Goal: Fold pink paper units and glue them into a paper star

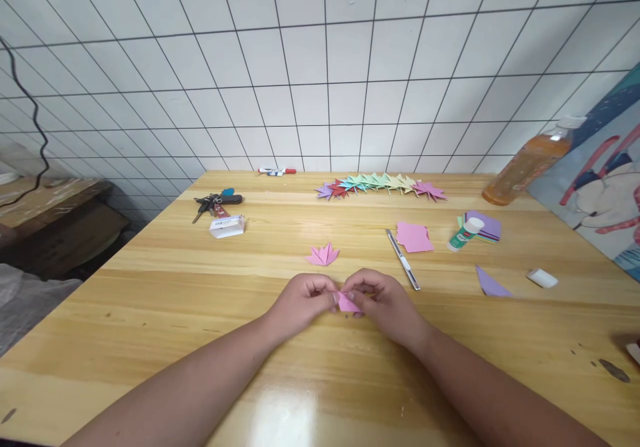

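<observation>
Between my two hands is a small folded piece of pink paper [349, 304], partly covered by the fingers. My left hand [306, 302] pinches its left edge, and my right hand [383, 302] pinches the upper right part. Just beyond the hands lies a pink folded paper fan shape [323, 254] with pointed tips. To the right of it are a utility knife [403, 260] and a stack of pink paper squares [415, 236].
Along the wall sits a row of coloured folded paper pieces [380, 183]. A glue stick [465, 234] leans by coloured paper [485, 224]. Also on the table are a purple triangle [491, 283], an eraser [543, 278], a drink bottle [527, 164], keys [218, 200], a small box [227, 226] and a marker [277, 171].
</observation>
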{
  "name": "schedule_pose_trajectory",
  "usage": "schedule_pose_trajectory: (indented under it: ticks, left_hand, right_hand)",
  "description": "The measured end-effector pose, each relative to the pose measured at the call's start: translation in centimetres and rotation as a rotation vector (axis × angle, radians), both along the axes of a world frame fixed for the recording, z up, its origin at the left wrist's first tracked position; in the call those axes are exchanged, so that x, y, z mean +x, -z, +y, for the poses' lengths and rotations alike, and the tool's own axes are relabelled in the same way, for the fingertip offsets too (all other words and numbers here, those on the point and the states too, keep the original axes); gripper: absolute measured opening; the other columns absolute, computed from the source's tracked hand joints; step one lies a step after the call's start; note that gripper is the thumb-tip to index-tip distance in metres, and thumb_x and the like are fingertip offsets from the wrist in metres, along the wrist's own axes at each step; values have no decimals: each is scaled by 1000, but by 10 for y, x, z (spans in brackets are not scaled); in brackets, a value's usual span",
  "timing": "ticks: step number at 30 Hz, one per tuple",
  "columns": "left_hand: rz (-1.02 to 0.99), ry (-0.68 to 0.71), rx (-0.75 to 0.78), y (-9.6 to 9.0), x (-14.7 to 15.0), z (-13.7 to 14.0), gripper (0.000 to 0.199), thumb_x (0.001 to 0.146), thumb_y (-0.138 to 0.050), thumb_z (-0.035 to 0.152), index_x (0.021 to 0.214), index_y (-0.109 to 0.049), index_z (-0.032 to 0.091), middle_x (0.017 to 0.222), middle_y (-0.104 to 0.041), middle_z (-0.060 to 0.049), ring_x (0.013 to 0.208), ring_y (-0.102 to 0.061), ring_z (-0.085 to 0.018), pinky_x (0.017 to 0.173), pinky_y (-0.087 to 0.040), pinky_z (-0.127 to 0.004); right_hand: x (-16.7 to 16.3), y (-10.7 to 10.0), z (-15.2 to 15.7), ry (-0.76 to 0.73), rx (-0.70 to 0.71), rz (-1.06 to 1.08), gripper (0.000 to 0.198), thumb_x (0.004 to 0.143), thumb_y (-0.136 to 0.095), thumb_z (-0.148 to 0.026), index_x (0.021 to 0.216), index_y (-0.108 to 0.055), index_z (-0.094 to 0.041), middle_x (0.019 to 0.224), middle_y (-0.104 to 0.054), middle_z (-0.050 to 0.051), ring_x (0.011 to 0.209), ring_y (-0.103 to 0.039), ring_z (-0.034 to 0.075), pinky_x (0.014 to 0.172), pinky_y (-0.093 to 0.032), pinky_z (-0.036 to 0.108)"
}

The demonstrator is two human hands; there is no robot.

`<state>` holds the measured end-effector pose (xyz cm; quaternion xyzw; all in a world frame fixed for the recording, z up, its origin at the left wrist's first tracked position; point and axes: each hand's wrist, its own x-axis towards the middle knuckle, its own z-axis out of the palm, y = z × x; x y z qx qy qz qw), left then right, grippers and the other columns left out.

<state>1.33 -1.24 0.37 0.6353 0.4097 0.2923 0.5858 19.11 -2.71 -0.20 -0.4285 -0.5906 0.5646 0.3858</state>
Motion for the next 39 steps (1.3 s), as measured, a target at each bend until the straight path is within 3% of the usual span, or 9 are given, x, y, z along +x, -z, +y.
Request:
schedule_pose_trajectory:
  ticks: [10,14,20,25,29,39]
  left_hand:
    - [-68,70,-18,-2,-3,3,23,77,-58,32,68,-63,12,67,-63,-3,67,-56,-13,66,-41,-23]
    - [-53,102,11,-2,-4,5,28,80,-54,36,68,-63,12,71,-64,-5,71,-56,-15,71,-41,-25]
    - [24,56,53,-1,-1,3,29,79,-54,36,63,-58,13,64,-60,-2,64,-53,-12,64,-40,-22]
    - [159,-11,119,-1,3,-1,25,79,-53,32,63,-57,13,59,-56,0,57,-49,-10,56,-38,-20]
    - [198,-14,188,2,3,-2,22,79,-51,29,70,-61,13,67,-62,-2,63,-54,-12,60,-41,-21]
    - [322,-57,339,3,3,-4,18,78,-49,23,71,-63,15,69,-64,-2,66,-57,-13,61,-41,-22]
  right_hand:
    - [2,1,2,-29,-25,76,12,75,-60,-29,75,-61,-18,68,-57,-1,60,-52,9,56,-45,22]
    - [1,1,1,5,45,34,8,75,-56,-24,74,-61,-18,72,-57,-1,63,-54,10,59,-46,23]
    - [1,-2,0,35,162,-102,12,75,-52,-19,73,-63,-18,75,-60,1,69,-55,12,60,-45,23]
    - [2,-5,0,61,25,-94,18,79,-50,-27,90,-61,-19,80,-62,2,68,-56,12,60,-44,23]
    - [0,-2,2,13,-19,-180,23,79,-52,-37,71,-61,-18,64,-58,-1,59,-53,12,55,-42,22]
    - [-1,-4,2,37,-5,-200,20,77,-54,-35,65,-59,-19,58,-56,-3,53,-48,10,51,-38,21]
